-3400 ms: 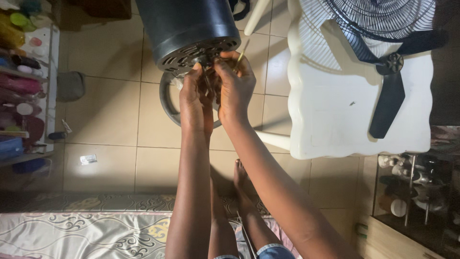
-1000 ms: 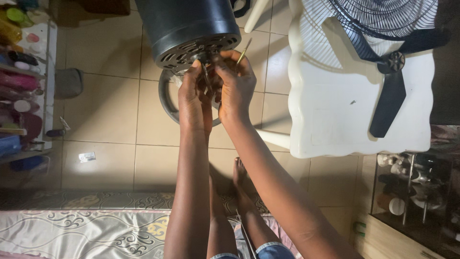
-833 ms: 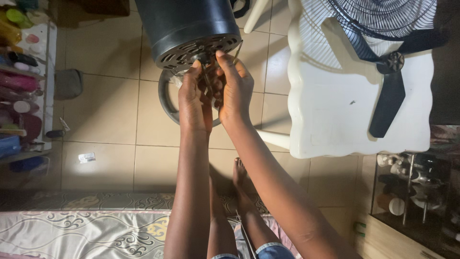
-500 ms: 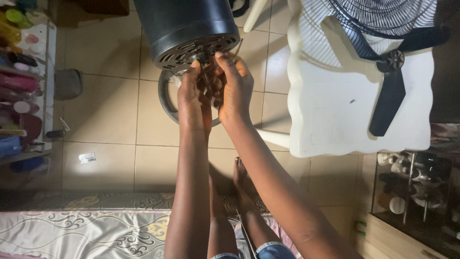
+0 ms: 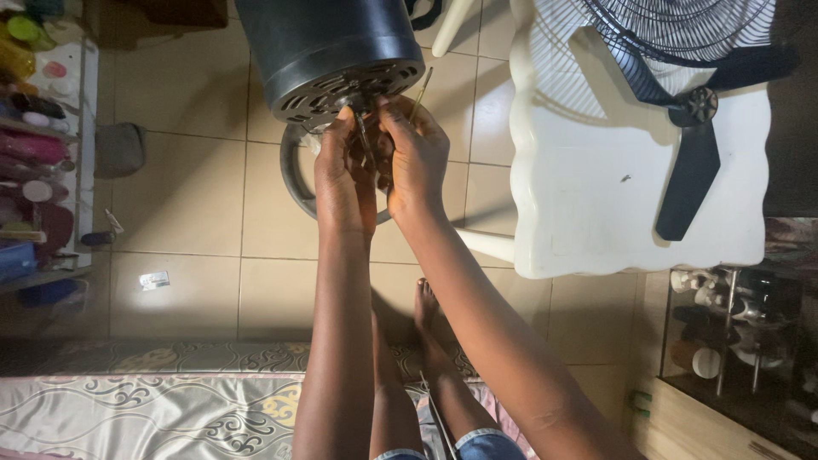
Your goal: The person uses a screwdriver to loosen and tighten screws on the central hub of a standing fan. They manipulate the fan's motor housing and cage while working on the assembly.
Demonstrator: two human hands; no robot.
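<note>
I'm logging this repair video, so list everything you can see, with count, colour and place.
Fan motor housing: one, black, top centre, held up.
Thin rod: one, yellowish, at right fingertips.
Ring: one, dark, on floor under the hands.
Plastic table: one, white, right.
Fan blade: one, dark, on table.
Fan grille: one, dark wire, top right.
Shelf: one, left, colourful items.
Mattress: one, patterned, bottom left.
Left hand: at housing.
Right hand: at housing.

At the far left of the frame, a shelf (image 5: 81,128) holds a crowd of bottles and containers (image 5: 30,51) in green, yellow, pink and dark red, blurred at the edge. Lower on the same side sits a blue container (image 5: 17,260). On the tiled floor, lower left, lies a small flat pale packet (image 5: 154,279), rectangular with grey markings.
</note>
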